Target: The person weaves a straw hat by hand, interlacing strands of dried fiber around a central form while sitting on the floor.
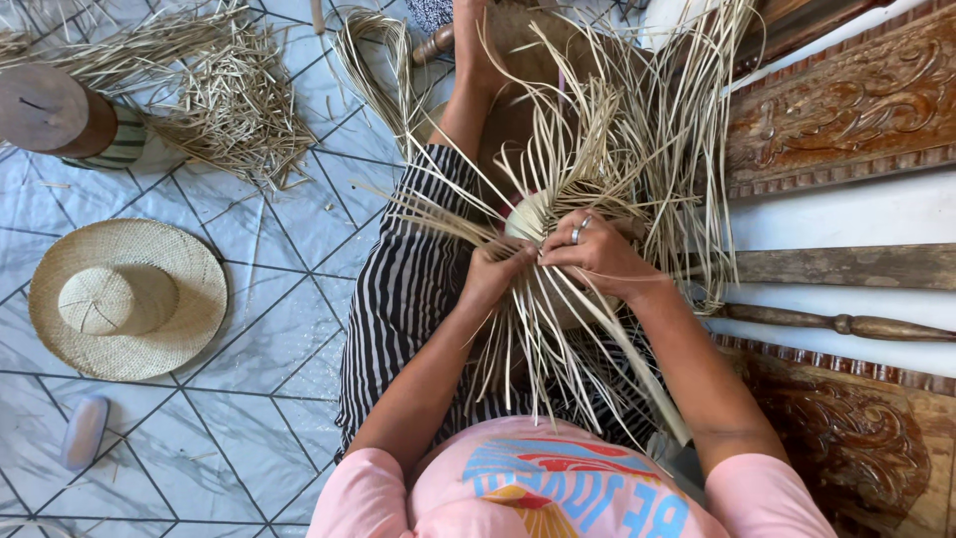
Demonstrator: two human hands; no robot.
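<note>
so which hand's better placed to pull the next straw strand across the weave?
Right, probably. The right hand lies over the woven centre with fingertips on the strands. The left hand is closed on a bundle below it, seemingly steadying the work.

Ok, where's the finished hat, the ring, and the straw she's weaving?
Hat (127,299), head view: on the crown, lying on the tiled floor.
Ring (577,234), head view: on the band, on a right hand finger.
Straw (528,214), head view: on the woven centre, just above both hands.
</note>
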